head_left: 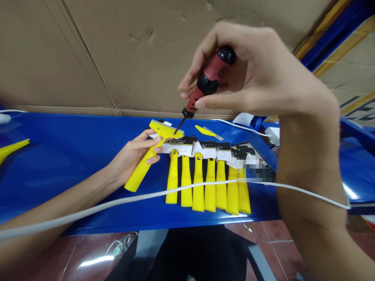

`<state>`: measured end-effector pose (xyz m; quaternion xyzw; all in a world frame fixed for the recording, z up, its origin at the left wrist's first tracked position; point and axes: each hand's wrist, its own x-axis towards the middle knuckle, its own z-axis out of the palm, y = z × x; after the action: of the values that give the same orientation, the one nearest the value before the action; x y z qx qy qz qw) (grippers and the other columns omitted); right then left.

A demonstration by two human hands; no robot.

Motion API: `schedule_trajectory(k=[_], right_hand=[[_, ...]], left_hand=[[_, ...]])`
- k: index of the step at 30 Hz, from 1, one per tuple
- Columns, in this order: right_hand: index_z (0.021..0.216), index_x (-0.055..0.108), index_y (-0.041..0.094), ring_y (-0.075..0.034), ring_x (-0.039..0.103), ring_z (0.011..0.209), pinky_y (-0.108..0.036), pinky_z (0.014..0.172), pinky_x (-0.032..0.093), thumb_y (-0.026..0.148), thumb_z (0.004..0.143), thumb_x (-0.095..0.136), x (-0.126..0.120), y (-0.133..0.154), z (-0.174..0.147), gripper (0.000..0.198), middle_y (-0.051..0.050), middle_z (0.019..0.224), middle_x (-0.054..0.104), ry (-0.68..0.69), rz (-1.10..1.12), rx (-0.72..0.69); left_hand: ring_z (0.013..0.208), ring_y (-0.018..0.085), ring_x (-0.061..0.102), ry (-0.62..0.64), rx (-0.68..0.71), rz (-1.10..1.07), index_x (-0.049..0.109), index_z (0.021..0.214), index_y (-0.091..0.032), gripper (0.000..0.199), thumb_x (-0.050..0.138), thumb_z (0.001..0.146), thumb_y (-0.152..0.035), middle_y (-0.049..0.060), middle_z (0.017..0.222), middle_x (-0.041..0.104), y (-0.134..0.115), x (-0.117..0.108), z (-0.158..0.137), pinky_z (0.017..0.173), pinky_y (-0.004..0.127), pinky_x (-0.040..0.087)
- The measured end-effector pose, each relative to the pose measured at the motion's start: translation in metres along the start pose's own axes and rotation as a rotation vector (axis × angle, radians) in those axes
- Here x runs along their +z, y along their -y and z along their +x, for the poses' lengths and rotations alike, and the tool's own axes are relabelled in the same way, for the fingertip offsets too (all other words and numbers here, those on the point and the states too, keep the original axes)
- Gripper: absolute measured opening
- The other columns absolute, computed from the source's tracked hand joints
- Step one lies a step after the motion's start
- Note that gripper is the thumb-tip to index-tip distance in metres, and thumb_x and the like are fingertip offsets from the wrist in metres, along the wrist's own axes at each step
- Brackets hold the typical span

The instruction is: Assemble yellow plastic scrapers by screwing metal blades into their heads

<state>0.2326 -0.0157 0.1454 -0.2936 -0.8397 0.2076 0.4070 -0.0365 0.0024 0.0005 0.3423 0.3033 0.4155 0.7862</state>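
Note:
My left hand [137, 150] is closed round the neck of a yellow scraper [140, 169], which is tilted with its wide head up and to the right. A red and black screwdriver [209, 76] slants down from my right hand [240, 74], whose fingers grip its handle. Its tip meets the right side of the scraper's head, at a small screw. Just right of my left hand lies a row of several yellow scrapers [198, 187], their heads covered by black and white cards [206, 149]. Behind the row sits a small yellow piece with a blade [208, 132].
All this rests on a blue table [88, 148] backed by a cardboard wall [117, 50]. A phone [258, 160] lies right of the row. A white cable [123, 201] crosses in front. Another yellow piece [13, 148] lies at the far left, a white plug [273, 135] at the right.

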Motion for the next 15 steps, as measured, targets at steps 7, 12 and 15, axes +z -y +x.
schedule_trajectory(k=[7, 12, 15], right_hand=[[0.106, 0.072, 0.036, -0.030, 0.077, 0.102, -0.037, 0.073, 0.067, 0.028, 0.065, 0.109, -0.0009, -0.0018, 0.0066, 0.056, 0.001, 0.106, 0.075, -0.062, -0.271, -0.067], [0.106, 0.070, 0.034, -0.029, 0.078, 0.102, -0.041, 0.081, 0.071, 0.028, 0.071, 0.104, 0.0054, -0.0082, 0.0076, 0.050, 0.000, 0.109, 0.079, 0.010, -0.062, -0.094], [0.100, 0.069, 0.035, -0.030, 0.077, 0.098, -0.041, 0.074, 0.068, 0.028, 0.066, 0.107, 0.0080, -0.0103, 0.0089, 0.052, 0.002, 0.105, 0.078, -0.098, -0.126, -0.100]], left_hand=[[0.063, 0.009, 0.062, 0.010, 0.008, -0.026, 0.065, 0.114, -0.021, 0.034, 0.076, 0.091, 0.001, 0.008, 0.110, 0.075, -0.0043, 0.0002, -0.0023, 0.044, 0.017, 0.041], [0.062, 0.009, 0.062, -0.010, -0.003, -0.028, 0.064, 0.117, -0.021, 0.036, 0.074, 0.091, 0.002, 0.009, 0.111, 0.077, -0.0064, -0.0002, 0.0003, 0.045, 0.017, 0.042], [0.063, 0.009, 0.062, -0.015, 0.017, -0.016, 0.064, 0.116, -0.021, 0.034, 0.074, 0.092, 0.001, 0.010, 0.112, 0.076, -0.0068, -0.0004, 0.0004, 0.045, 0.017, 0.041]])
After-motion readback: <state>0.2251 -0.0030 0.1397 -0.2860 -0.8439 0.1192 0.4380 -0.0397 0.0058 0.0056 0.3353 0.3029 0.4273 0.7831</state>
